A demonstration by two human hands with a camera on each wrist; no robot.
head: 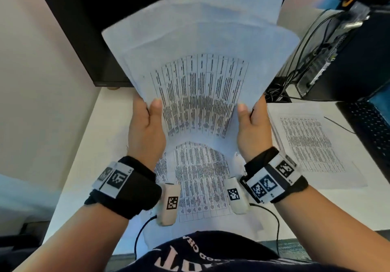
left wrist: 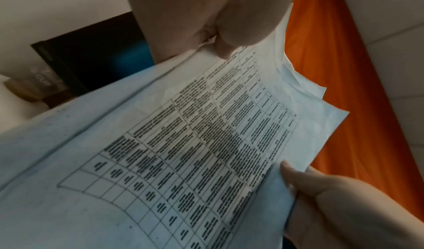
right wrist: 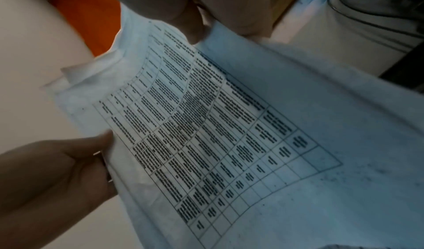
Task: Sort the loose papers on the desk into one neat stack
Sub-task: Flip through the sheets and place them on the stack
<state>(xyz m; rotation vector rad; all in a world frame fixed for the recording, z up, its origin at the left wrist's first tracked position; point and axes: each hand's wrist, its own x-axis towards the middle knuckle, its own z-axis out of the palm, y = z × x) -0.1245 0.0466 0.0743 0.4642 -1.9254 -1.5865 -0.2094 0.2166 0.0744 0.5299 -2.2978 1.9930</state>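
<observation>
I hold a fanned bundle of printed sheets point(head: 200, 71) upright above the desk, a table of text facing me. My left hand point(head: 150, 111) grips its left edge, thumb on the front and fingers behind. My right hand point(head: 248, 113) grips the right edge the same way. The sheets' edges are uneven and spread at the top. In the left wrist view the bundle point(left wrist: 183, 153) runs from my left thumb point(left wrist: 224, 51) to my right hand point(left wrist: 332, 198). The right wrist view shows the bundle point(right wrist: 229, 135) and my left hand point(right wrist: 57, 171).
One printed sheet point(head: 200, 183) lies on the white desk point(head: 101, 145) between my wrists, another sheet point(head: 312, 140) to the right. A dark monitor point(head: 84, 28) stands at the back left. A black computer case point(head: 337, 50) with cables point(head: 280, 90) stands at the back right.
</observation>
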